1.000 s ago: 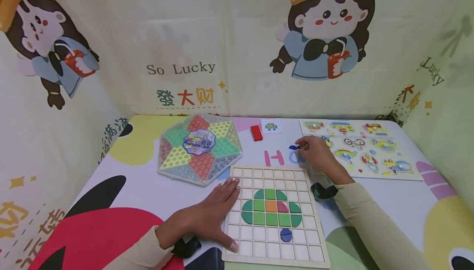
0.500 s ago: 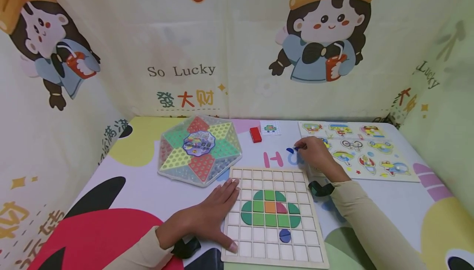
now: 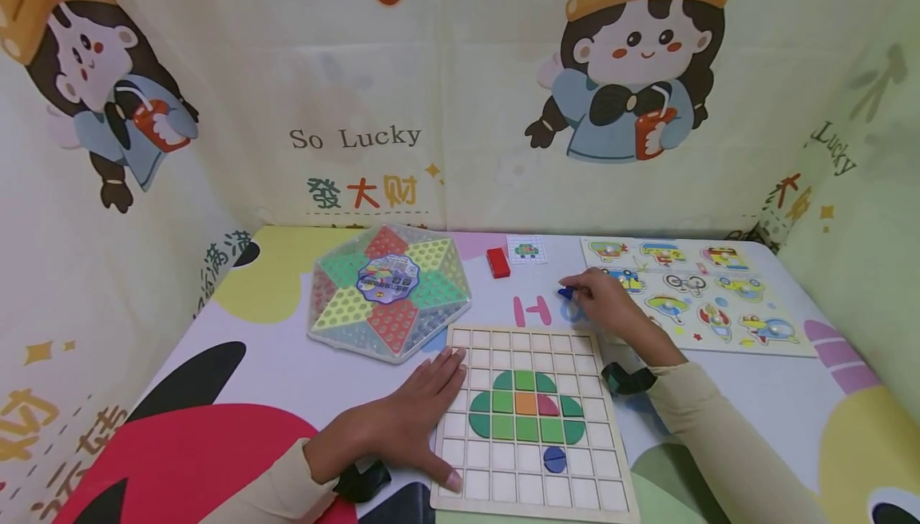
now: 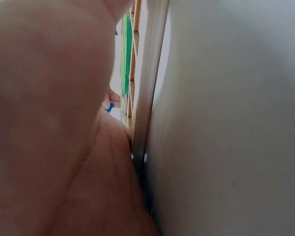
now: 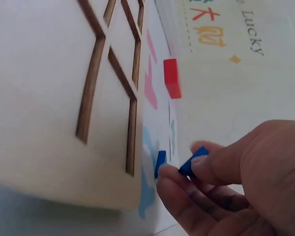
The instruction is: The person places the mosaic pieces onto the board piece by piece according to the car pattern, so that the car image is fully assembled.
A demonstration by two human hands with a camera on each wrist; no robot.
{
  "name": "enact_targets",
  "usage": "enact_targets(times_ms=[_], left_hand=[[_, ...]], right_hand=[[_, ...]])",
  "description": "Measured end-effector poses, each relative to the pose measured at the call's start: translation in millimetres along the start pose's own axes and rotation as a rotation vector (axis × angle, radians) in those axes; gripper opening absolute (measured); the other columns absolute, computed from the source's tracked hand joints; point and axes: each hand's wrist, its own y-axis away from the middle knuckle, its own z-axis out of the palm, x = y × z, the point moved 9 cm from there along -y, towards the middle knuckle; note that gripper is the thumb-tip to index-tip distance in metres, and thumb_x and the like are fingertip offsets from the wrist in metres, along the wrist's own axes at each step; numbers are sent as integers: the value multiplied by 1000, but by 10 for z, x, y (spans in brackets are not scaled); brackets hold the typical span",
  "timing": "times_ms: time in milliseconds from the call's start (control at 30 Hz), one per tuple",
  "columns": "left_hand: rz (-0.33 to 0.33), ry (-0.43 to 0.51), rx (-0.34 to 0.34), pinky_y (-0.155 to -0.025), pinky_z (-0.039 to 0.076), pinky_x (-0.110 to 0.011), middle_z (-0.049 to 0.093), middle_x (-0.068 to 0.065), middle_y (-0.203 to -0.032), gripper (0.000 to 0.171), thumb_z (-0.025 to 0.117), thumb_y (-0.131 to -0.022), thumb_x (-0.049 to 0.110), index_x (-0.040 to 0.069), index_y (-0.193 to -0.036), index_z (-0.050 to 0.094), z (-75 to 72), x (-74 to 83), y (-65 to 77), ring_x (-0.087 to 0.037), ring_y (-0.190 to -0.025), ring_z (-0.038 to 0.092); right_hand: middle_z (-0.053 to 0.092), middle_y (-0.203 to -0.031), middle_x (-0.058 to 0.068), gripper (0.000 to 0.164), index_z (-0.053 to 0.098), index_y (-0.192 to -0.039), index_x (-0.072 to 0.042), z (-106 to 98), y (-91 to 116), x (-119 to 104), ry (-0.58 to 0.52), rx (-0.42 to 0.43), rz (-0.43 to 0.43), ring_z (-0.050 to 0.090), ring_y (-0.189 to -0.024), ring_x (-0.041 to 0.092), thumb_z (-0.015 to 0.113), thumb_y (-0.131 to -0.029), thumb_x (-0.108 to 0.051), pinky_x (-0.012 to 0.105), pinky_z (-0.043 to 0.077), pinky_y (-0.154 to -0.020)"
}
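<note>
My right hand [image 3: 611, 300] pinches a small blue wooden piece [image 5: 194, 161] between thumb and fingers, beyond the top right corner of the grid board. A second blue piece [image 5: 160, 163] stands close at the fingertips. My left hand [image 3: 410, 408] lies with straight, spread fingers along the left edge of the wooden grid board [image 3: 474, 500]. Set in the board are green squares [image 3: 527, 428], dark green quarter-rounds [image 3: 480, 424], an orange square [image 3: 525, 402] and a crimson quarter-round [image 3: 548, 406]. Below them, two dark blue half-rounds form a disc [image 3: 555, 459].
A small red block [image 3: 497, 263] and a pattern card [image 3: 527, 250] lie behind the board. At back left is a hexagonal Chinese checkers box [image 3: 388, 324]. A vehicle puzzle board [image 3: 707, 336] lies at the right, beside my right hand. Printed curtains stand behind the table.
My right hand has moved slightly left, bringing its fingertips over the blue piece that lay apart on the table. The left hand and the pieces in the board have stayed put.
</note>
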Motion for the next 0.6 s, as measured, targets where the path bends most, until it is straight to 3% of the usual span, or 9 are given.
enact_targets(times_ms=[167,333,433,600], left_hand=[[5,-5,4,-115,0,-52,-14,-5,-162,126,66,-72,75,6,-156,3,-4,7,8,-23,-145,-17],[9,-5,6,-115,0,-51,-14,-6,-162,126,68,-72,73,5,-156,3,-12,11,16,-24,-145,-17],[9,-1,6,-115,1,-52,-13,-6,-162,126,68,-72,73,5,-156,4,-12,13,19,-24,-145,-17],[10,-6,4,-115,0,-52,-14,-6,-162,126,67,-72,74,5,-156,3,-9,6,9,-23,-145,-18]], right_hand=[[64,-108,14,22,70,-113,0,54,36,-109,-53,-45,-7,55,-89,25,62,-92,2,37,48,-78],[69,-100,8,17,71,-107,-3,112,75,-213,-113,-73,3,58,-84,22,67,-90,-3,35,51,-77],[69,-101,7,17,71,-106,-4,179,119,-321,-122,-104,-42,58,-84,20,69,-89,-3,33,51,-78],[68,-105,5,24,71,-111,-5,308,258,-560,-75,-158,-200,55,-84,17,68,-88,3,28,51,-75]])
